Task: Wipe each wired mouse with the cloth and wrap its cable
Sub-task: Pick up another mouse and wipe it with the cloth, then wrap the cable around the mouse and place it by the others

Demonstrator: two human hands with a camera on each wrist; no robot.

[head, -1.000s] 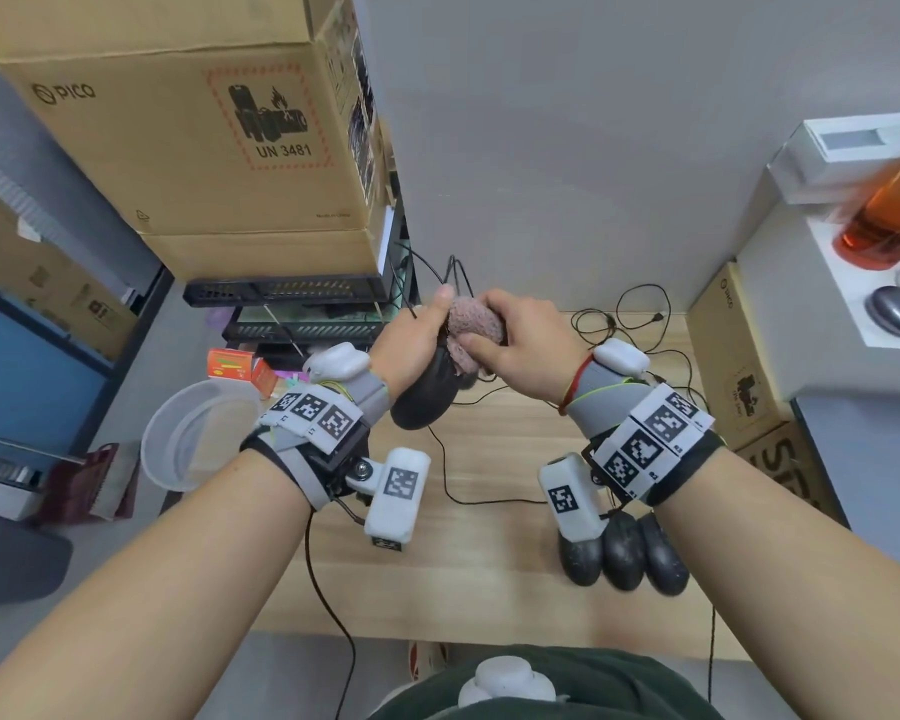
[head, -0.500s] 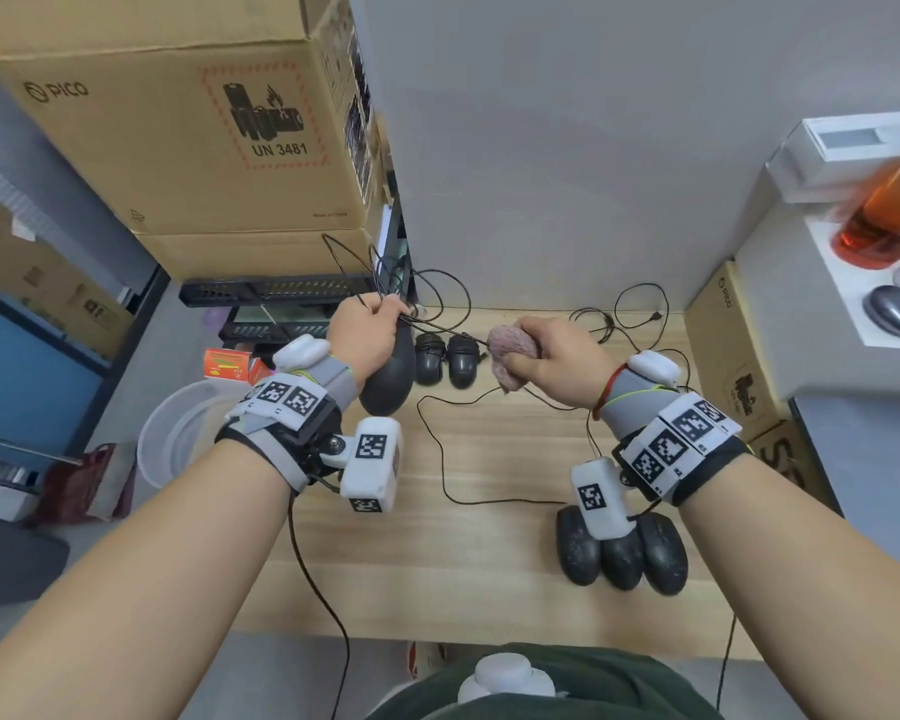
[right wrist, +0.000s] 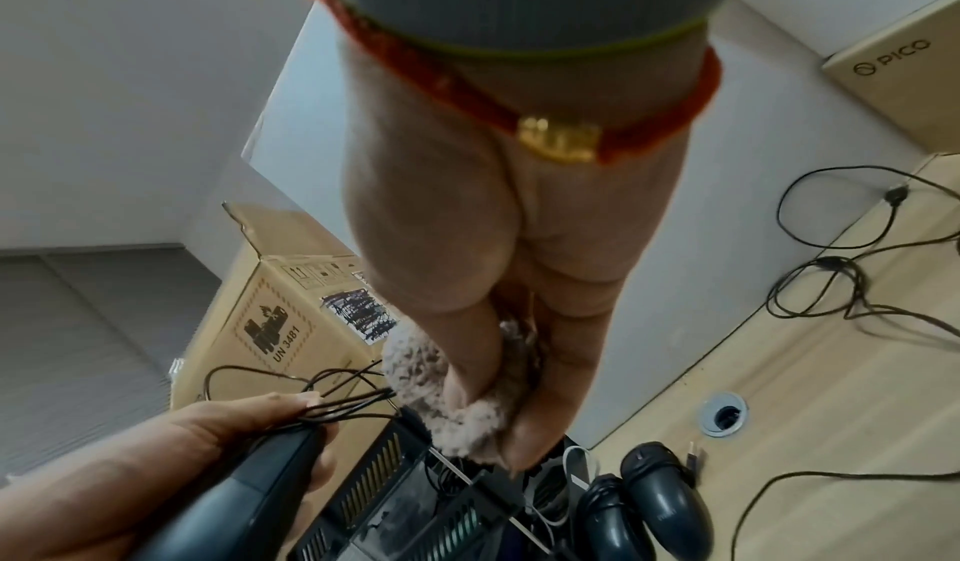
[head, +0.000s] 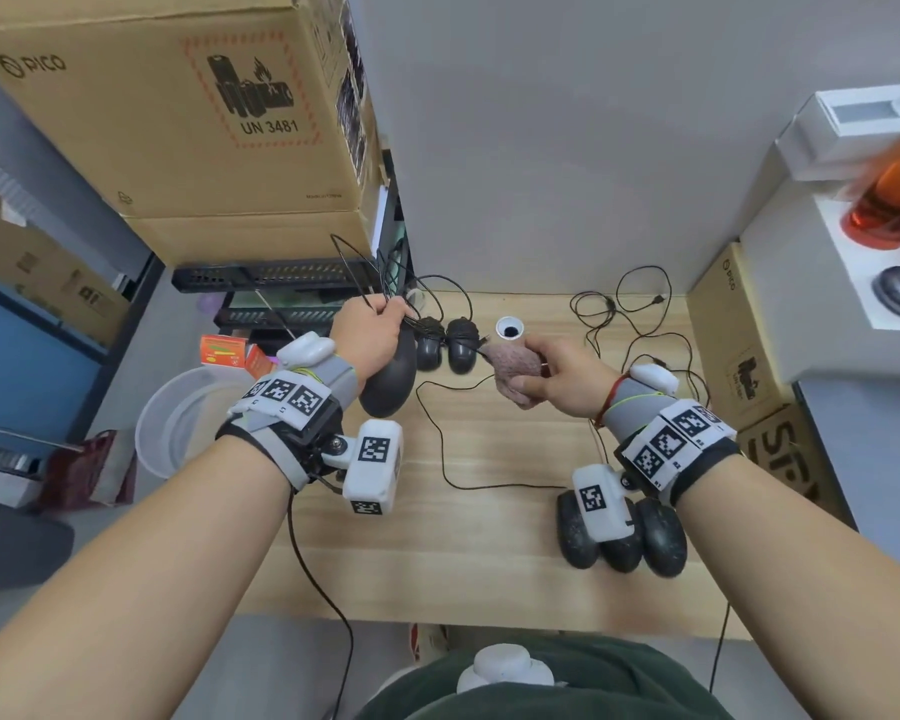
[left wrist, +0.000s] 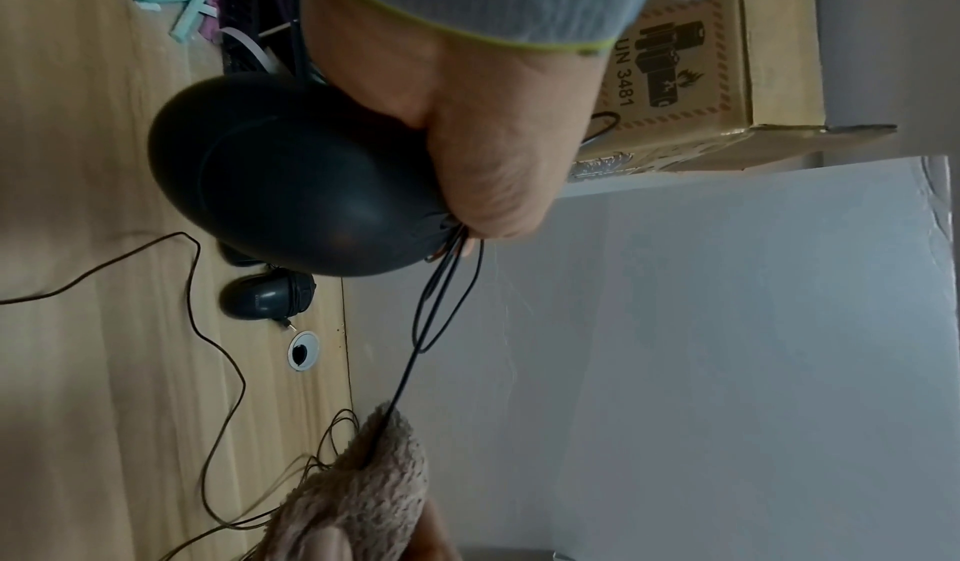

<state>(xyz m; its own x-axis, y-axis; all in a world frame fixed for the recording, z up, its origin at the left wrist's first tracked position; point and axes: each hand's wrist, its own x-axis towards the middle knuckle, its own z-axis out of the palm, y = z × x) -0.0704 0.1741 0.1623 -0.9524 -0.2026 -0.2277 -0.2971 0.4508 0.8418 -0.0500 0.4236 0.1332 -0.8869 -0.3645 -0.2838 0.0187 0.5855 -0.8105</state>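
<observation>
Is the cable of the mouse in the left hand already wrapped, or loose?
Partly gathered: the left hand holds loops of cable against the black mouse, and one strand runs to the cloth.

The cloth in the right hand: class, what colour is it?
The cloth is a fuzzy pinkish-brown, clearest in the head view.

We look down from the head at the table [head: 468,563]. Each wrist view looks along its hand, very close. All three show the black mouse [head: 390,379] and cloth [head: 515,367].
</observation>
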